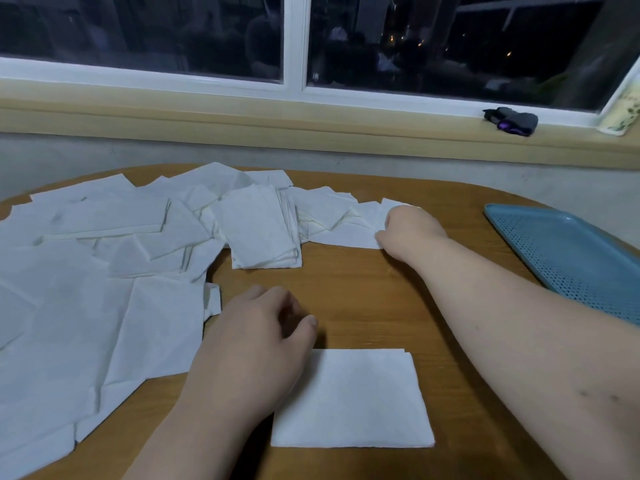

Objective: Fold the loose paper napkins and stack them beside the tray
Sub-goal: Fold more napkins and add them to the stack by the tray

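Nearest us, a folded napkin lies flat on the wooden table, a neat white rectangle at the near middle. Our left hand sits at its far left corner with the fingers loosely curled and nothing in them; the thumb tip points right, just past the napkin's far edge, and the wrist covers part of its left edge. Farther off, our right hand reaches out, its fingers curled down and pinching the right edge of a loose napkin at the right end of the spread. Left of that napkin stands a stack of folded napkins, slightly fanned, near the middle of the table. A wide heap of unfolded napkins covers the whole left side, overlapping one another from the far edge to the near one. At the right edge lies a blue perforated tray, well apart from the stack, with our right forearm passing just beside it. Beyond the table, a small dark object rests on the window sill under a dark window.
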The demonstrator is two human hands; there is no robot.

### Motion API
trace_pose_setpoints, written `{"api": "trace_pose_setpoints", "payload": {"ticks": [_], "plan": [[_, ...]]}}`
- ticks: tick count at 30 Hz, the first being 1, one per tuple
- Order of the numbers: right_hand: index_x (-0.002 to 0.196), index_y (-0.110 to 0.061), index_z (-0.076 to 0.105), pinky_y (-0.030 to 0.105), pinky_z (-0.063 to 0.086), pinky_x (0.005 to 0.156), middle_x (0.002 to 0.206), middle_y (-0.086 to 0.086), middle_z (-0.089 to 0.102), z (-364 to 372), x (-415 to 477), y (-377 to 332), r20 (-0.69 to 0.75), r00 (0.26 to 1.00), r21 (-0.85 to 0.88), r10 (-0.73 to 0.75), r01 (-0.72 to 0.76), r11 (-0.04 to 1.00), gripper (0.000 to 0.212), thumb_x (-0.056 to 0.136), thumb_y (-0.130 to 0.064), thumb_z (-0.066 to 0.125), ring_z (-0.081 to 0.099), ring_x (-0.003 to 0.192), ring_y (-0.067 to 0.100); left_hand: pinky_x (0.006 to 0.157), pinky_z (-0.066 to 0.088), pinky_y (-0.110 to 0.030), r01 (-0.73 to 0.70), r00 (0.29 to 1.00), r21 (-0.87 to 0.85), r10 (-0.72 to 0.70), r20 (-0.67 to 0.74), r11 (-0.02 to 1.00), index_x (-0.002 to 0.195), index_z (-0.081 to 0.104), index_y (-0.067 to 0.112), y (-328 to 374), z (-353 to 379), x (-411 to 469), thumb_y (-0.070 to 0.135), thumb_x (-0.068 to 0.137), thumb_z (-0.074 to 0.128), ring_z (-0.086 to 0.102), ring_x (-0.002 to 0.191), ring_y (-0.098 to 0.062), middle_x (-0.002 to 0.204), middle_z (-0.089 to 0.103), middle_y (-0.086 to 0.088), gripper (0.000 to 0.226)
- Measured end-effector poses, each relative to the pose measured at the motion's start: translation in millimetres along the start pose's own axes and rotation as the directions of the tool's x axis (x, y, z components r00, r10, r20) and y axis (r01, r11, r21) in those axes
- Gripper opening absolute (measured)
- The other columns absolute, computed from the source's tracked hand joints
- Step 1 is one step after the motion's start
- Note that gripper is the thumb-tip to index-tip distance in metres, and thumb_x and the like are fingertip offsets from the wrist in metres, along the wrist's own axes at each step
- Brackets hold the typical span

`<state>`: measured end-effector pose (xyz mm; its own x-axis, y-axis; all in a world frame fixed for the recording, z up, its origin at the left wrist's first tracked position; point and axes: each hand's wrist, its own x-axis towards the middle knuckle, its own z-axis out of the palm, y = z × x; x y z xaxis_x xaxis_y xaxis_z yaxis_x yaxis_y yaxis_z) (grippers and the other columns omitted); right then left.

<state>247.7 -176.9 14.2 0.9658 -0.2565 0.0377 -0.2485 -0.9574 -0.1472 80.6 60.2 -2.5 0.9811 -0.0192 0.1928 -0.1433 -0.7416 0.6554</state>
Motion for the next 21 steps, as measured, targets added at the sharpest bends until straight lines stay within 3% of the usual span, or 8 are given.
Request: {"api": "trace_pose_setpoints", "payload": {"ticks": [7,12,16,21], "plan": [[0.077,-0.014,0.059,0.026,0.034,0.05,0.078,0.002,0.059,-1,-1,-2,-0.009,1.0,-0.095,0.007,-0.008,0.995,0.02,0.088,-0.001,0.049,0.05,0.063,0.019,0.074,0.046,-0.027,-0.009,1.0,0.01,0.009,-0.005,1.0,0.08,0.058,0.032,4,4,0,0.05,0.087,0.061,0.053,0.086,-0.001,0.086,0.055,0.015,0.019],[0.088,-0.017,0.069,0.028,0.044,0.056,0.086,0.001,0.067,-1,-5,7,-0.04,0.999,-0.062,-0.001,-0.002,0.998,0.021,0.09,-0.006,0.051,0.061,0.075,0.021,0.074,0.045,-0.027,-0.016,1.0,0.009,0.016,0.003,1.0,0.08,0.058,0.033,6,3,-3,0.05,0.086,0.06,0.053,0.087,-0.001,0.086,0.055,0.016,0.018],[0.083,-0.021,0.074,0.033,0.055,0.061,0.082,-0.001,0.07,-3,-13,15,-0.109,0.994,0.024,0.017,-0.015,1.0,0.026,0.091,-0.011,0.052,0.065,0.074,0.022,0.069,0.041,-0.022,-0.013,1.0,0.025,0.013,0.009,1.0,0.081,0.058,0.033,6,1,-3,0.05,0.087,0.06,0.052,0.087,0.0,0.086,0.055,0.017,0.018],[0.081,-0.022,0.075,0.033,0.057,0.064,0.081,-0.001,0.07,-11,-30,22,-0.144,0.99,0.057,-0.007,0.015,0.998,0.028,0.094,-0.014,0.052,0.065,0.074,0.021,0.07,0.042,-0.024,-0.02,1.0,0.031,0.02,0.019,0.999,0.081,0.058,0.034,9,0,-4,0.05,0.088,0.06,0.053,0.086,0.0,0.086,0.055,0.017,0.017]]}}
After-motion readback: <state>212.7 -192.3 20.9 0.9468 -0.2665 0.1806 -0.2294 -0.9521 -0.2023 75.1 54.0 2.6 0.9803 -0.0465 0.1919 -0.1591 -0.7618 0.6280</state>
